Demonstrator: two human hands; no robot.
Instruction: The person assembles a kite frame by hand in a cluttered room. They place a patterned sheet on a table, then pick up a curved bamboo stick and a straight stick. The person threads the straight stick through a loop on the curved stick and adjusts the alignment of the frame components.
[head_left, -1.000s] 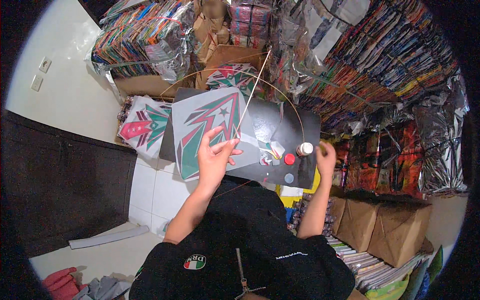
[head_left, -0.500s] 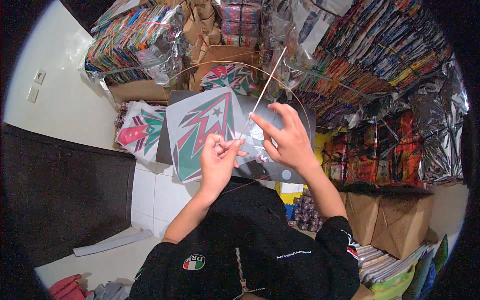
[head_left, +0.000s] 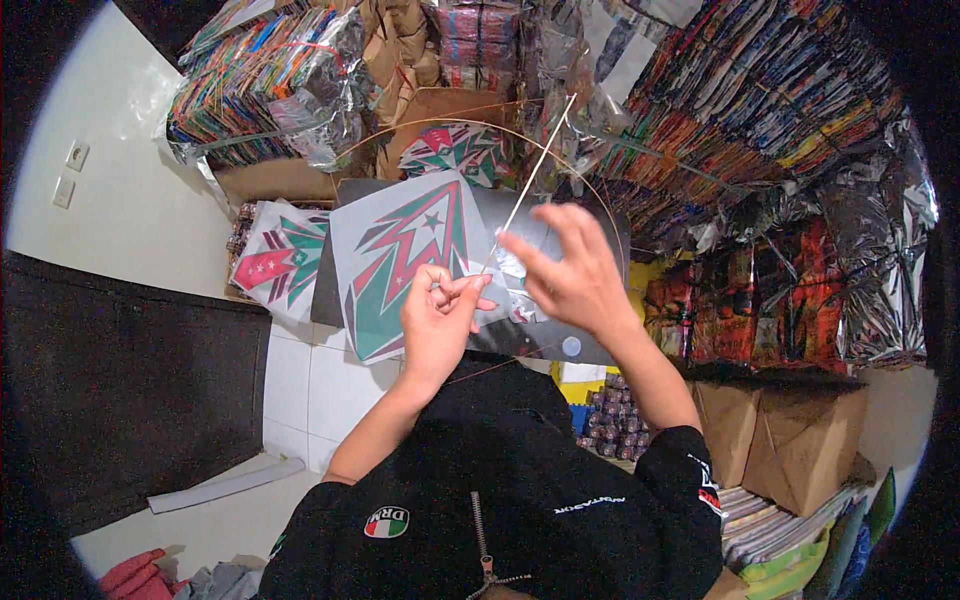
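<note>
A thin pale stick (head_left: 533, 175) slants up and away over a dark board. My left hand (head_left: 438, 315) pinches its lower end between thumb and fingers. My right hand (head_left: 575, 265), slightly blurred, has its fingers apart, with the index fingertip beside the stick's lower part; whether it touches is unclear. A thin bent strip (head_left: 455, 123) arches across behind the stick. Beneath my left hand lies a diamond-shaped kite sheet (head_left: 385, 262), pale with green, red and grey shapes and a star. Small pieces of printed sheet (head_left: 522, 308) lie under my right hand.
The dark board (head_left: 330, 290) sits before me. More printed sheets (head_left: 285, 262) are stacked to its left, others (head_left: 455, 150) behind. Bundled stacks (head_left: 265, 90) rise at the back. Spools (head_left: 610, 418) and brown cartons (head_left: 800, 440) stand at right.
My right hand has shifted slightly, its fingers now blurred by motion near the stick. My left hand keeps its pinch on the stick in nearly the same place.
</note>
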